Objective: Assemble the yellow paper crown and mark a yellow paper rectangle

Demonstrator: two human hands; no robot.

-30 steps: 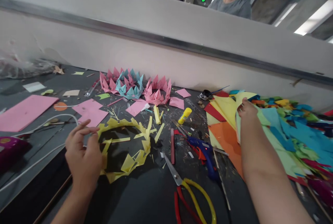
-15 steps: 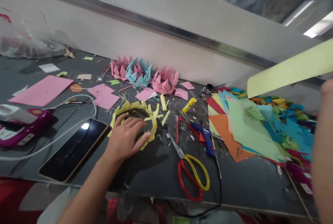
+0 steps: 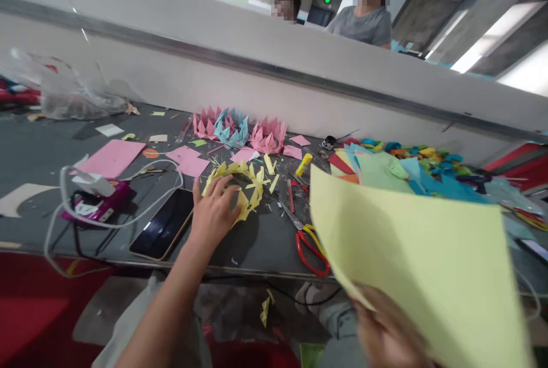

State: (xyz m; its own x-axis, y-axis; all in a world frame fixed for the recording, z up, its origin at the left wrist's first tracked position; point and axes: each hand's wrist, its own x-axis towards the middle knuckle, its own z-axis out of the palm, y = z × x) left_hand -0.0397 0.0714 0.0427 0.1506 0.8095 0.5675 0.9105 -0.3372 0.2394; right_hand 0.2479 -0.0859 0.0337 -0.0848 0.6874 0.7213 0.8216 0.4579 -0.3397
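Observation:
My left hand (image 3: 215,208) rests over the near left side of a yellow paper crown (image 3: 258,188), its fingers bent and spread; their tips touch or hover over the ring. My right hand (image 3: 381,336) is closed on the lower left edge of a large yellow paper sheet (image 3: 419,242), held up in front of the table; some fingers are hidden by the sheet. Scissors with red and yellow handles (image 3: 307,248) lie between the crown and the sheet. A craft knife (image 3: 290,195) and a yellow glue stick (image 3: 304,164) are just beyond them.
Pink and blue paper crowns (image 3: 231,128) stand by the wall. Left are a phone (image 3: 165,225), a purple device (image 3: 103,202) with white cable, and pink paper (image 3: 113,158). Coloured sheets (image 3: 377,169) and curled paper scraps (image 3: 428,154) lie right. Two people sit beyond the partition.
My right hand has come down from the upper right with the yellow sheet, which now faces me broadly and covers the glue gun. My left hand stays at the crown. The view has shifted.

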